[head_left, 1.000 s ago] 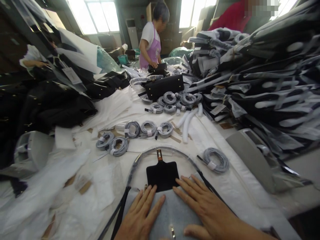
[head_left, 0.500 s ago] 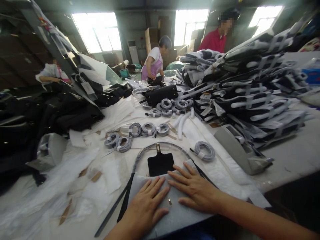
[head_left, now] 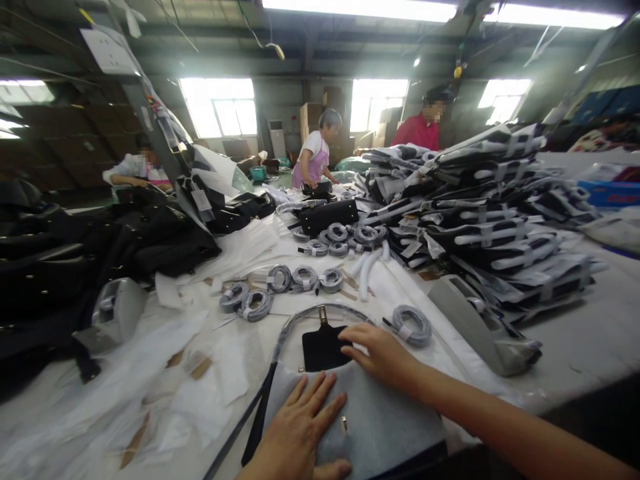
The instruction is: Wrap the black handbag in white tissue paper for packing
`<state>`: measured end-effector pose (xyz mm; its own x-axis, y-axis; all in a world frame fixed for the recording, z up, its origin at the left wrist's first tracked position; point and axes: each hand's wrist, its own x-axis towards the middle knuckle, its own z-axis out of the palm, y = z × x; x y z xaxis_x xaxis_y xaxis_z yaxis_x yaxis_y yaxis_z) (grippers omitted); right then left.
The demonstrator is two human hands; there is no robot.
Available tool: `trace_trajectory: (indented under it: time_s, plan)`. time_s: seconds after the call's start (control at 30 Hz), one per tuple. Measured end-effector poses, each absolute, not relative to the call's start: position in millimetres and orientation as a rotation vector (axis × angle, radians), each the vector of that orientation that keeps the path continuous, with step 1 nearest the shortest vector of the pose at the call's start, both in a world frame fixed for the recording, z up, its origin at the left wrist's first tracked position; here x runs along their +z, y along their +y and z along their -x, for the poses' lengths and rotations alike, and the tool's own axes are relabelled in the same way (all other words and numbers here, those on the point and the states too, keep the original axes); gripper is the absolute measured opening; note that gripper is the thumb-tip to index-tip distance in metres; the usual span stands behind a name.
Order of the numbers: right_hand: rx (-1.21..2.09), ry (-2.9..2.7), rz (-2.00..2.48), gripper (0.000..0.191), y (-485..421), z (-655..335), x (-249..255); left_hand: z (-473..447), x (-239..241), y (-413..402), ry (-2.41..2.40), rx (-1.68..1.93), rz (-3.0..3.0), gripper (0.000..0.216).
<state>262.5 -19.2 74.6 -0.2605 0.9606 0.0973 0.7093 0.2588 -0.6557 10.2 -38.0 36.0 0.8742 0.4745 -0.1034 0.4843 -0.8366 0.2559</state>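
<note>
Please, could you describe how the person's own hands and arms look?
The left hand and right hand are bare, with no gloves or rings visible. The right forearm shows no sleeve, watch or bracelet. The picture ends near the left wrist, so I cannot tell about a sleeve there.

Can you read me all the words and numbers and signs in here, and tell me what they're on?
No text can be read clearly.
White panel at upper left: marks too small to read.
Hanging white tag: too blurred to read.
Blue crate at the right edge: reddish marking, too blurred to read.
White band on the right-hand grey coil: no readable letters.
Black bag flap at the front: no writing shows.
</note>
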Motion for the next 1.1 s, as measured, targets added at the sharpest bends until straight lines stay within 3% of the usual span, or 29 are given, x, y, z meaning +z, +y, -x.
trace_trajectory:
  time_s: [0.1, 0.23, 0.47, 0.57, 0.8, 1.0, 1.1]
  plan:
    - [0.649, -1.900, 1.605, 0.039, 31, -245, 67, -7, 29, -35, 0.657, 0.110, -2.888, 0.089]
    - [0.767, -1.829, 1.569, 0.027, 66, -228, 64, -5, 18, -30, 0.581, 0.388, -3.079, 0.086]
    - [0.816, -1.877, 1.316, 0.011, -25, -237, 82, -4, 16, -31, 0.624, 0.419, -2.983, 0.088]
    - [0.753, -2.034, 1.084, 0.016, -70, -244, 70, -5, 22, -34, 0.649, 0.365, -2.812, 0.095]
    - [0.394, -2.373, 0.916, 0.024, -91, -248, 40, -11, 38, -42, 0.750, 0.217, -2.547, 0.063]
    - [0.414, -2.385, 1.036, 0.028, -92, -256, 30, -6, 37, -46, 0.651, 0.505, -2.823, 0.073]
    - [0.563, -2.299, 1.088, 0.025, -92, -255, 31, -3, 34, -51, 0.567, 0.813, -3.030, 0.065]
